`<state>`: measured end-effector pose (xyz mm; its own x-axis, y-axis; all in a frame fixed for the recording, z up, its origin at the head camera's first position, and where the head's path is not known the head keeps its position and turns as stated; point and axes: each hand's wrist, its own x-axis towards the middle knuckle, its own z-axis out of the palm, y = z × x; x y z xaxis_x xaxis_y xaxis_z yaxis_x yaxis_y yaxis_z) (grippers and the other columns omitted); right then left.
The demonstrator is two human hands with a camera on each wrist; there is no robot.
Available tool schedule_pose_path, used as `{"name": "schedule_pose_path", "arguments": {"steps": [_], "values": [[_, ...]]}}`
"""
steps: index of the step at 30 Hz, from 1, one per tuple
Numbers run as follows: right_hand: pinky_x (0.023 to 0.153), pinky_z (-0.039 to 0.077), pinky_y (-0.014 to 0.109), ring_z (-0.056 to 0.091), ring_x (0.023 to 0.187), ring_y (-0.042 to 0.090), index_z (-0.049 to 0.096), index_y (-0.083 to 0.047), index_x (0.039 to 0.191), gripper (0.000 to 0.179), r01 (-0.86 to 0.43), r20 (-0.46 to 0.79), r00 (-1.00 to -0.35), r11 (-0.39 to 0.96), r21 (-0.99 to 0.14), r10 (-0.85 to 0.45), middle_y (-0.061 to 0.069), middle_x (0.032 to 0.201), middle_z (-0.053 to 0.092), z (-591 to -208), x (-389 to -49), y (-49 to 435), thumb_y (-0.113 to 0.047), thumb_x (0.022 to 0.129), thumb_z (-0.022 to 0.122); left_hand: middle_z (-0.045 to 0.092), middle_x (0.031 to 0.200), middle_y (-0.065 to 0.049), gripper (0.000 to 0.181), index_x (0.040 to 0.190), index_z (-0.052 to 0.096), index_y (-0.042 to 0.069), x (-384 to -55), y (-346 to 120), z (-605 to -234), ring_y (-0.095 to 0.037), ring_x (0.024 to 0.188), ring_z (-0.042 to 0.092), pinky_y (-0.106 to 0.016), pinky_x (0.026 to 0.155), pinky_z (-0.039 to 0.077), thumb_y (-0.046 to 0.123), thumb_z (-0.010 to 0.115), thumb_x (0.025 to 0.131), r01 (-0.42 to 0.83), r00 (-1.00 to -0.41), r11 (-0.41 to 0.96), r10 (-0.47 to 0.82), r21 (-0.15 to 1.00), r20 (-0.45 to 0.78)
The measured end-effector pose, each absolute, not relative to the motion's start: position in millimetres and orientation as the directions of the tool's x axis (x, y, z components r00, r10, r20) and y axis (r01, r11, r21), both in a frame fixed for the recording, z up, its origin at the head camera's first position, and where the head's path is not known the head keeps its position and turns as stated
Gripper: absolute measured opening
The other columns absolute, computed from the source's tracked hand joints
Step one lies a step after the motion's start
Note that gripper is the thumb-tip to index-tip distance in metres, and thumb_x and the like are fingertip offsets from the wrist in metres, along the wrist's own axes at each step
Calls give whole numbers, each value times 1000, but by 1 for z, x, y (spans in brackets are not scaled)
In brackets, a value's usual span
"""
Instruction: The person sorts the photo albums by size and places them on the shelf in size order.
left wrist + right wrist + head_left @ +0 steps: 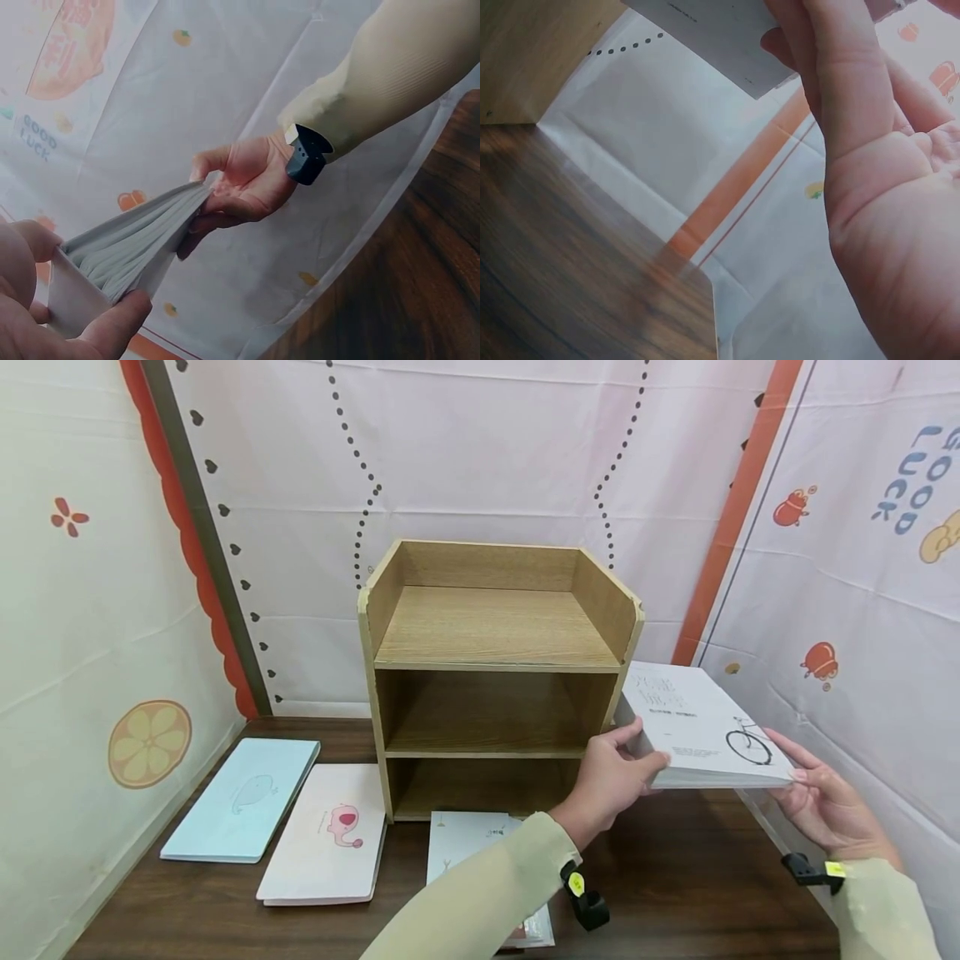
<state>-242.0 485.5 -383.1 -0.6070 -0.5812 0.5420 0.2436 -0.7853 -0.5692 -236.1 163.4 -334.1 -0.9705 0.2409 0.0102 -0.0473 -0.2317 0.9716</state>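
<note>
A thick white book (690,727) with a bicycle drawn on its cover is up in the air, right of the wooden shelf. My left hand (611,777) grips its left side, thumb on the near corner. At the near right corner my right hand (832,797) pinches the book. In the left wrist view the page edges (127,247) face the camera, between the left hand (82,315) and the right hand (247,180). The right wrist view shows the underside of the book (712,37) above the right hand (885,180).
The wooden shelf (495,627) has a top tray and two compartments. Left of it on the dark table (675,877) lie a light blue notebook (240,802) and a white elephant-print notebook (315,852). Pale booklets (465,839) lie before it, partly behind my left sleeve. Printed cloth surrounds the table.
</note>
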Motion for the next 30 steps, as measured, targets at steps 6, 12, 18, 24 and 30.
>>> {"name": "schedule_pose_path", "arguments": {"steps": [6, 12, 18, 24, 30], "values": [[122, 33, 46, 41, 147, 40, 25, 3, 160, 69, 208, 552, -621, -796, -569, -556, 23, 164, 33, -378, -242, 483, 5, 97, -4, 60, 94, -8, 60, 140, 65, 19, -236, 161, -327, -14, 73, 60, -39, 71, 66, 6, 84, 84, -42, -970, -220, 243, 975, 13], [122, 32, 47, 41, 147, 39, 23, 3, 160, 68, 183, 542, -640, -793, -582, -545, 23, 164, 34, -376, -244, 483, 7, 97, -2, 59, 96, -6, 61, 140, 64, 20, -237, 157, -323, -14, 73, 60, -44, 76, 66, 7, 84, 84, -35, -969, -206, 248, 978, 18], [121, 35, 47, 43, 146, 39, 25, 4, 159, 65, 153, 545, -653, -796, -586, -527, 23, 163, 35, -372, -244, 480, 7, 99, 1, 59, 95, -8, 60, 140, 65, 20, -236, 156, -318, -13, 72, 57, -44, 75, 66, 7, 84, 84, -23, -969, -216, 247, 976, 32], [120, 38, 47, 46, 144, 40, 29, 6, 157, 64, 137, 551, -661, -803, -580, -510, 24, 161, 38, -367, -241, 480, 7, 100, 3, 59, 96, -7, 60, 140, 65, 20, -236, 157, -314, -13, 73, 57, -40, 72, 66, 7, 84, 84, -13, -965, -224, 256, 975, 46], [120, 38, 46, 45, 144, 40, 27, 6, 158, 64, 129, 568, -642, -802, -583, -516, 24, 162, 36, -361, -241, 483, 7, 99, 2, 61, 134, -2, 60, 140, 65, 24, -236, 158, -308, -12, 75, 59, -37, 73, 66, 10, 84, 85, -13, -964, -198, 261, 980, 40]]}}
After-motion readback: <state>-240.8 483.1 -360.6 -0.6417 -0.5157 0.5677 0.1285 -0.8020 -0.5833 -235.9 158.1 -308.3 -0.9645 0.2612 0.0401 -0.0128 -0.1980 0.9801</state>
